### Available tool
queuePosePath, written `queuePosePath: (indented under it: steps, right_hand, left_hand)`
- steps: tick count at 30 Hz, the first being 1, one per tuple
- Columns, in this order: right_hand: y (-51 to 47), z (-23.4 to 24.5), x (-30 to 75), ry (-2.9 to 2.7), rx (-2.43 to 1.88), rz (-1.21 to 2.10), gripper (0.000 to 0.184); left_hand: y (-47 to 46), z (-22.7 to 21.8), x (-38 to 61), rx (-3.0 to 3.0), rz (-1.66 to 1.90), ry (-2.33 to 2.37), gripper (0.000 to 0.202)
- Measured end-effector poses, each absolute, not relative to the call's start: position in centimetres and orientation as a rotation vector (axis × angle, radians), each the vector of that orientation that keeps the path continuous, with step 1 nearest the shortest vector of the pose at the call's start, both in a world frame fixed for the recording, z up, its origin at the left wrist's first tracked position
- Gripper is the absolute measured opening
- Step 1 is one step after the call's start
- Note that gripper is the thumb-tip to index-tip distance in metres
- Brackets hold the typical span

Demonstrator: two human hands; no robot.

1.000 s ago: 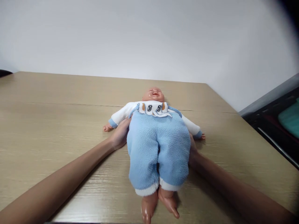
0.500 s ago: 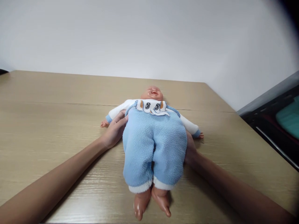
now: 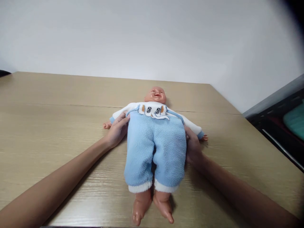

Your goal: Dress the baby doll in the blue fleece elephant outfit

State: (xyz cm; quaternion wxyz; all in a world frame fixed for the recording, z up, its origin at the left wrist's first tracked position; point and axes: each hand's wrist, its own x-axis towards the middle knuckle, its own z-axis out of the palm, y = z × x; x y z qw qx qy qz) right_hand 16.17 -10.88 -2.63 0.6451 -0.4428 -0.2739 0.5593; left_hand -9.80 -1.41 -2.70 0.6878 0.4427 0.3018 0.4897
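Observation:
A baby doll [image 3: 155, 94] lies on its back on the table, head away from me and bare feet towards me. It wears a white top and light blue fleece overalls [image 3: 140, 145] with white cuffs, thin blue straps and an animal face on the bib. At the left edge of the overalls, near the waist, my left hand [image 3: 117, 131] is closed on the fabric, thumb on top. On the opposite side my right hand [image 3: 193, 147] grips the edge of the overalls below the doll's sleeve; its fingertips are partly hidden by the cloth.
The wooden table [image 3: 59, 126] has a seam running across it behind the doll's shoulders. A pale wall [image 3: 118, 38] stands behind. To the right, beyond the table edge, is a dark object [image 3: 273, 126] with something teal [image 3: 296, 118] in it.
The overalls have sunk flatter and look less puffed out, and more of the doll's head shows. My right hand has shifted slightly upward, with more of it visible. My left hand has barely moved.

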Motion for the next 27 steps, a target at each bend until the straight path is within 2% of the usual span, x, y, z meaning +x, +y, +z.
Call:
queuePosePath:
  steps: [5, 15, 21, 27]
  right_hand:
    - [-10.2, -2.4, 16.2, -0.663, -0.956, 1.205, 0.019]
    - [-7.3, -3.2, 19.2, -1.246, -1.377, 0.952, 0.015]
    - [-6.2, -1.7, 19.7, -1.34, -1.395, 0.853, 0.024]
    - [-6.0, 2.3, 19.2, -1.513, -1.254, 1.107, 0.033]
  left_hand:
    - [-0.2, -3.4, -10.5, 1.07, 1.066, 0.695, 0.029]
    - [0.4, -3.1, -9.7, 1.378, 1.105, 0.828, 0.048]
    - [0.6, -2.7, -9.1, 1.528, 1.17, 0.835, 0.039]
    - [1.1, -1.6, -9.2, 1.651, 1.135, 0.737, 0.038]
